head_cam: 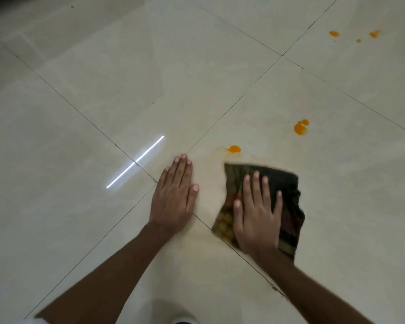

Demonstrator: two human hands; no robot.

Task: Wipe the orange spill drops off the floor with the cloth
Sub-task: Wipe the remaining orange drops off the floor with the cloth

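Note:
A dark, patterned cloth (288, 183) lies flat on the beige tiled floor (103, 113). My right hand (257, 213) presses down on it with fingers spread. Just beyond the cloth's far edge sits an orange drop (234, 149) with a faint smear trailing left. A bigger orange drop (301, 127) lies further right. Three small orange drops (334, 33) sit far off at the upper right. My left hand (175, 195) rests flat on the bare floor to the left of the cloth, fingers together, holding nothing.
Dark grout lines (232, 106) cross the glossy tiles diagonally. A bright strip of reflected light (135, 162) shows left of my left hand. A white shape (182, 320) peeks in at the bottom edge.

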